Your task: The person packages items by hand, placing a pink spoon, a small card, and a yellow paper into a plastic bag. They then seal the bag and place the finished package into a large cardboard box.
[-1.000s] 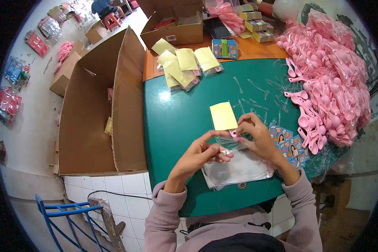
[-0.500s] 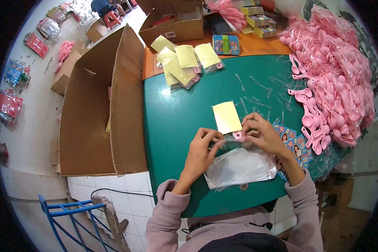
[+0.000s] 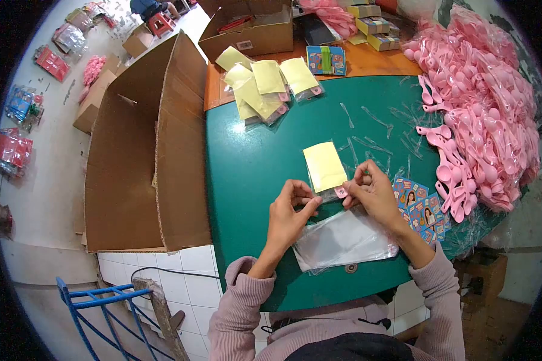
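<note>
A clear plastic bag (image 3: pixel 329 195) lies in front of me with a yellow card (image 3: pixel 325 166) in it. The pink handle end of a spoon (image 3: pixel 341 192) shows at the bag's near end. My left hand (image 3: pixel 290 212) pinches the near left corner of this bag between thumb and fingertips. At the near right corner, beside the spoon handle, my right hand (image 3: pixel 374 195) is closed in a pinch on the bag. Just below both hands lies a stack of flat clear bags (image 3: pixel 343 240). Printed blue cards (image 3: pixel 420 210) are spread beside my right wrist.
Pink spoons (image 3: pixel 479 114) are heaped on the right of the green table (image 3: pixel 241 180). Filled bags with yellow cards (image 3: pixel 265 87) lie at the back left, near a bundle of blue cards (image 3: pixel 326 61). Clear plastic strips (image 3: pixel 373 144) are scattered mid-table. A tall cardboard box (image 3: pixel 183 144) stands left.
My hands have drawn slightly apart at the bag's near end, the right one a little upward. The bag's near edge now lies flatter, and the card has shifted slightly toward the left.
</note>
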A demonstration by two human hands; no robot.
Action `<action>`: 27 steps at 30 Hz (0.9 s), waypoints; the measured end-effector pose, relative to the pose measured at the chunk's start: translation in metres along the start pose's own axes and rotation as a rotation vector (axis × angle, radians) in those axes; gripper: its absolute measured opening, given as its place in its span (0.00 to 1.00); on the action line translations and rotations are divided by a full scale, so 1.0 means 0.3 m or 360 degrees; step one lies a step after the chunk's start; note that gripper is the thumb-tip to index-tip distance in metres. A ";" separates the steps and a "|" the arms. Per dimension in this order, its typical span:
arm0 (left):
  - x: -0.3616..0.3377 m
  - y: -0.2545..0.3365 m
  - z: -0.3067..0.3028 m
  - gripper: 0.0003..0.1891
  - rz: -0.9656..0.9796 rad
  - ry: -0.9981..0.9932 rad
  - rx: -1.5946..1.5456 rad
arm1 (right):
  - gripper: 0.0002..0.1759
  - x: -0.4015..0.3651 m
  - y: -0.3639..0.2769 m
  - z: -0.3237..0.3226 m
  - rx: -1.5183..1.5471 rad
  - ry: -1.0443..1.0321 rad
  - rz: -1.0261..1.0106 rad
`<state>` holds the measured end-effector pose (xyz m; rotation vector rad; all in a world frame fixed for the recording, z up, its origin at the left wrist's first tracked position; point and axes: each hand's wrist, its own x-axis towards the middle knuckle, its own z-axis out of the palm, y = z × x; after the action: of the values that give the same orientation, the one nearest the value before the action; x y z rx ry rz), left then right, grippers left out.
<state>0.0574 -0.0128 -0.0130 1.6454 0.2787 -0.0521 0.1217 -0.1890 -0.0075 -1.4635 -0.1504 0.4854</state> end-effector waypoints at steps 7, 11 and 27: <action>0.004 -0.025 0.001 0.10 0.0122 -0.0072 -0.0107 | 0.09 -0.010 -0.005 0.012 -0.0194 0.0047 -0.0059; 0.045 0.035 -0.056 0.23 0.0061 -0.0187 0.0154 | 0.11 0.024 -0.087 -0.092 -0.0967 0.0001 -0.0321; -0.036 0.034 0.127 0.19 0.0806 -0.0404 0.0879 | 0.09 0.194 -0.175 -0.614 -0.2801 0.0615 -0.0723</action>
<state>0.0541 -0.0527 -0.0046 2.1873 -0.3850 0.0510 0.2567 -0.3355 0.0107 -3.0569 -0.6909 -0.5419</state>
